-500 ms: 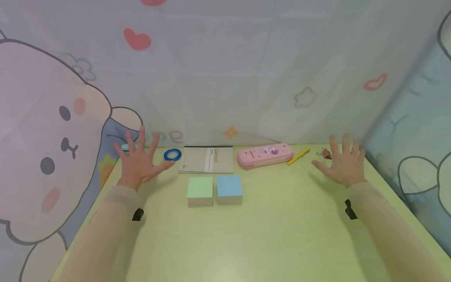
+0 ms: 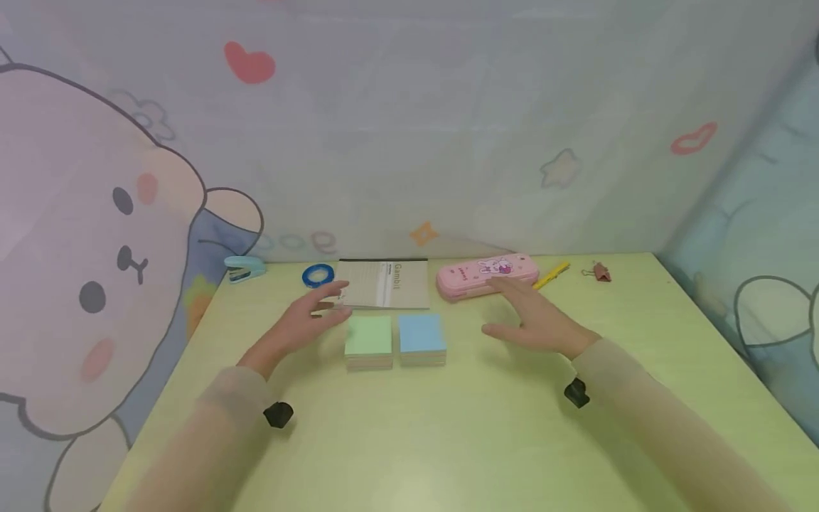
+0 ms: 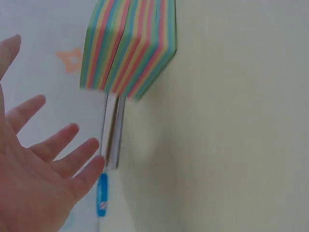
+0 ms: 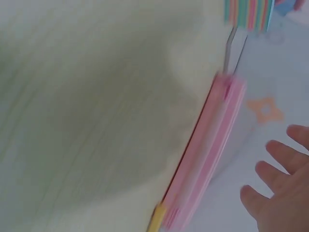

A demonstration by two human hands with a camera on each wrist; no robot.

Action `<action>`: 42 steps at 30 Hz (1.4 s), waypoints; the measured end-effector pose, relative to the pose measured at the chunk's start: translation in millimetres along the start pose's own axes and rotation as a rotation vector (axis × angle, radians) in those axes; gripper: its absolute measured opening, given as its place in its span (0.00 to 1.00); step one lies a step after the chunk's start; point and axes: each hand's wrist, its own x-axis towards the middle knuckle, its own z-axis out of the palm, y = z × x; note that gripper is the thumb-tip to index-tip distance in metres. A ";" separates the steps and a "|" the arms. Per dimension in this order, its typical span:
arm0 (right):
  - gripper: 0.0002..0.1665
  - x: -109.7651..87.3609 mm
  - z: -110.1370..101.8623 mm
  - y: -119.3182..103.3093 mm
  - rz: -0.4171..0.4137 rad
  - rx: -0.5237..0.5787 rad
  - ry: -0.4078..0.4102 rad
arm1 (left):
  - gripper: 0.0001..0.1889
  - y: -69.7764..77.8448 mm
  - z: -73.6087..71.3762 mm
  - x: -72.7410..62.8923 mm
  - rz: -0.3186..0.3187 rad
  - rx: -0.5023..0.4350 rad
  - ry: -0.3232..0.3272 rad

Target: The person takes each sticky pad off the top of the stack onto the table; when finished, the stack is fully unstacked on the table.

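Observation:
Two square stacks of sticky notes sit side by side near the middle of the table, one with a green top and one with a blue top. In the left wrist view, the stack's sides show striped coloured layers. My left hand hovers just left of the green stack, fingers spread and holding nothing. To the right of the blue stack, my right hand is in the air, its fingertips overlapping the front of the pink pencil case in the head view. Its palm holds nothing.
Along the back lie a light-blue stapler, a roll of blue tape, a notepad, a yellow pen and a reddish binder clip. A printed cloth hangs behind the table.
Both hands have moved inward from the table's sides towards the sticky-note stacks. The stapler and binder clip now show fully. The head view has shifted slightly.

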 end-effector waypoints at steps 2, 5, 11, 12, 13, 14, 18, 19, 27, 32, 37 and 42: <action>0.52 6.4 7.7 -16.3 -0.060 0.057 -0.023 | 0.37 2.8 9.8 -1.5 0.006 -0.087 -0.047; 0.52 15.8 17.7 -34.7 -0.128 0.119 -0.037 | 0.38 5.2 21.1 -1.3 0.027 -0.158 -0.102; 0.58 29.1 37.9 -54.8 -0.101 0.177 -0.088 | 0.38 2.5 34.1 0.2 0.034 -0.213 -0.150; 0.58 31.0 41.6 -56.6 -0.094 0.168 -0.098 | 0.38 1.8 35.5 -0.3 0.026 -0.225 -0.149; 0.58 32.6 44.6 -58.6 -0.090 0.159 -0.104 | 0.39 1.5 36.7 -0.9 0.019 -0.238 -0.150; 0.57 34.5 47.5 -60.0 -0.094 0.154 -0.107 | 0.39 1.6 37.7 -1.5 0.015 -0.251 -0.151; 0.55 44.3 58.2 -62.3 -0.111 0.106 -0.107 | 0.40 2.4 41.3 -0.9 0.008 -0.275 -0.147; 0.54 46.6 60.6 -62.4 -0.110 0.099 -0.107 | 0.40 2.4 42.3 -0.5 0.012 -0.277 -0.146; 0.55 57.8 69.8 -62.9 -0.083 0.086 -0.130 | 0.38 0.1 46.3 0.4 0.005 -0.255 -0.133; 0.54 60.6 69.6 -65.3 -0.069 0.080 -0.141 | 0.39 -1.8 46.1 0.6 0.002 -0.260 -0.126; 0.52 61.3 70.0 -65.8 -0.066 0.070 -0.136 | 0.39 -5.4 48.0 -0.8 0.001 -0.272 -0.131; 0.48 60.0 67.4 -62.9 -0.055 0.059 -0.110 | 0.38 -7.7 48.9 -3.2 0.004 -0.275 -0.120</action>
